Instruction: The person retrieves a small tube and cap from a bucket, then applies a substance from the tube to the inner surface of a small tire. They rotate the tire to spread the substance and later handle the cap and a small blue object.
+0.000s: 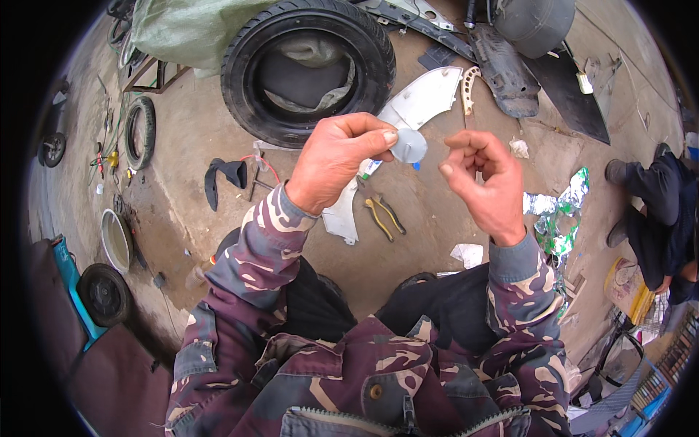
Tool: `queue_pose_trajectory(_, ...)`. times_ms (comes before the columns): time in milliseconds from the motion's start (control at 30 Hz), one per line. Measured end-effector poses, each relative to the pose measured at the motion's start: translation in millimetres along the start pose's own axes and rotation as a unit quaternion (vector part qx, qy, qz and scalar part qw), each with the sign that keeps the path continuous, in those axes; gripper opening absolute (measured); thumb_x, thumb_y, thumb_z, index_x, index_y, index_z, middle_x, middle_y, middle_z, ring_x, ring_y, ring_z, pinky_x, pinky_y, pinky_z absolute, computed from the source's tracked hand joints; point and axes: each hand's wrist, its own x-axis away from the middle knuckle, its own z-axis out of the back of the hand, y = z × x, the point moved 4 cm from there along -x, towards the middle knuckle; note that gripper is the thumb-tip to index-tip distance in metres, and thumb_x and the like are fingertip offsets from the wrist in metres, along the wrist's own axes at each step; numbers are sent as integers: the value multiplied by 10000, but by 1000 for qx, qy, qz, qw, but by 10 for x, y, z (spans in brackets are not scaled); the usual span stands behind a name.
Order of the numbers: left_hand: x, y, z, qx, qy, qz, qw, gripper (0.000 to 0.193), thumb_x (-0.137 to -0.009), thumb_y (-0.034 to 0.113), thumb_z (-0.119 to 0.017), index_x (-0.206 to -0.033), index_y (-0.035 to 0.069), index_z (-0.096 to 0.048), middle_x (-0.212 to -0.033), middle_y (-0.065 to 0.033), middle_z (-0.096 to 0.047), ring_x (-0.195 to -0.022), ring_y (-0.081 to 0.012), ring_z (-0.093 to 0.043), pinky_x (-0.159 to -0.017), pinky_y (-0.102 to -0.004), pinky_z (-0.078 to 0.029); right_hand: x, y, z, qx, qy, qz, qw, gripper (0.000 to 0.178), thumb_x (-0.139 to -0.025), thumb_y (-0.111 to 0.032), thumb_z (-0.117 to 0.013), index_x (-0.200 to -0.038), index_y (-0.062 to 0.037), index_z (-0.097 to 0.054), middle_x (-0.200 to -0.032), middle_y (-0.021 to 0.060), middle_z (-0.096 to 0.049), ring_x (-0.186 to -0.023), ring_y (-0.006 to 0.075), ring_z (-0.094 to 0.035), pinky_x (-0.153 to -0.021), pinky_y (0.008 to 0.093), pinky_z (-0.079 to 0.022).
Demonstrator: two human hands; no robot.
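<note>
Between thumb and fingers, my left hand (342, 154) pinches a thin round pale grey-blue disc (411, 148) by its left edge, with a small slit or stub at its middle. Just to the right of the disc, my right hand (483, 177) is raised with its fingers curled and a gap between thumb and forefinger; nothing shows in it. On the floor beneath lies a pair of pliers (384, 217) with black and yellow handles. Beyond my left hand lies a black tyre (240, 84), with crumpled film inside its ring.
A white panel (426, 98) and a saw with a pale handle (468, 91) lie at the far side. Silver-green foil (561, 226) is to the right, near a crouching person (655, 197). On the left are a basin (116, 240), a small tyre (140, 133) and a dark cloth (224, 178).
</note>
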Motion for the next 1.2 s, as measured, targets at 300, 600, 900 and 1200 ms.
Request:
queue_pose_trajectory(300, -28, -205, -144, -114, 20, -2, 993, 258, -963, 209, -757, -1031, -37, -795, -853, -66, -759, -785, -107, -663, -718, -292, -528, 84, -161, -176, 153, 16, 180, 972, 343, -816, 92, -785, -1127, -49, -752, -921, 49, -708, -696, 106, -602, -609, 270, -437)
queue_pose_trajectory(600, -42, -393, -193, -75, 29, 42, 996, 253, -966, 193, -748, -1028, -49, -789, -877, -66, -762, -771, -123, -683, -717, -304, -554, 113, -144, -203, 184, -51, 181, 965, 334, -791, 76, -776, -1088, -73, -748, -920, 57, -695, -691, 130, -608, -611, 299, -445)
queue_pose_trajectory(900, -347, -799, 283, -239, 55, 41, 969, 374, -980, 326, -760, -1076, -34, -799, -852, -74, -772, -760, -118, -699, -711, -297, -563, 55, -115, 24, 198, 29, 115, 973, 142, -895, 12, -779, -1033, -23, -779, -885, 76, -701, -691, 145, -611, -641, 305, -490)
queue_pose_trajectory(1200, -500, -1646, 546, -593, 107, 94, 792, 359, -904, 374, -749, -1055, 56, -822, -1008, -225, -788, -978, -413, -759, -897, -492, -593, 66, -14, 119, 198, 49, 80, 976, 155, -911, -45, -778, -1065, -41, -797, -834, 72, -676, -682, 158, -617, -646, 320, -500)
